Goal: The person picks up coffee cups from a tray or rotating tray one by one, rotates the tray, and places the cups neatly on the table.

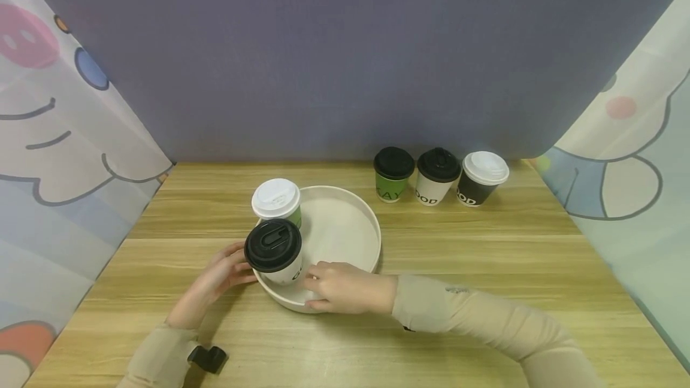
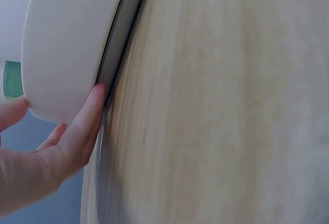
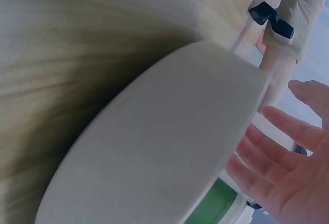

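A round off-white tray (image 1: 342,226) lies on the wooden table, holding two lidded paper cups at its left side. The nearer one is a white cup with a black lid (image 1: 273,246); behind it stands a green cup with a white lid (image 1: 276,198). My left hand (image 1: 226,271) grips the tray's left edge, its thumb at the rim and its fingers low on the outer wall in the left wrist view. Over the tray's front part is my right hand (image 1: 342,287), just right of the black-lidded cup. Its fingers (image 3: 277,147) are loosely spread and hold nothing.
At the back right stand three more lidded cups in a row: a green cup with a black lid (image 1: 393,173), a white cup with a black lid (image 1: 435,175) and a black cup with a white lid (image 1: 481,177). A grey wall (image 1: 350,64) rises behind the table.
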Motion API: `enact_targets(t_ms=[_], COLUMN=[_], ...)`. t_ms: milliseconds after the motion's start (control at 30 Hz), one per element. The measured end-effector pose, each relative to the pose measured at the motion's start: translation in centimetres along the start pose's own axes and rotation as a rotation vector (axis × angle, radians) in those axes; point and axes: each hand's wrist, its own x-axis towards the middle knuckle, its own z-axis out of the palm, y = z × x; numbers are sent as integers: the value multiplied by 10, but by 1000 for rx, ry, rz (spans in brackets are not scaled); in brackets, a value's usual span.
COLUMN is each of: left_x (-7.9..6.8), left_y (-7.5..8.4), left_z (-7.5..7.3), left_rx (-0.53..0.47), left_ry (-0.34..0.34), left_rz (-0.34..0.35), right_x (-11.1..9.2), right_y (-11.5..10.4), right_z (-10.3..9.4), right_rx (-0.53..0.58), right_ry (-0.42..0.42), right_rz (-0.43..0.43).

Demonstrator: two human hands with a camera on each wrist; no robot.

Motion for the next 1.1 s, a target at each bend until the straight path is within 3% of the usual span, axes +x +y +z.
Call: enact_targets(t_ms=[367, 1100], left_x=[-1, -2], left_y=[0, 2], left_z=[0, 1], left_rx=[-1, 9], left_ry=[-12, -8], left_rz=[3, 3], right_x=[5, 2], right_y=[-10, -13], right_z=[6, 12], right_rx=[-44, -102], right_ry=[-41, 36], right_rz=[-14, -16])
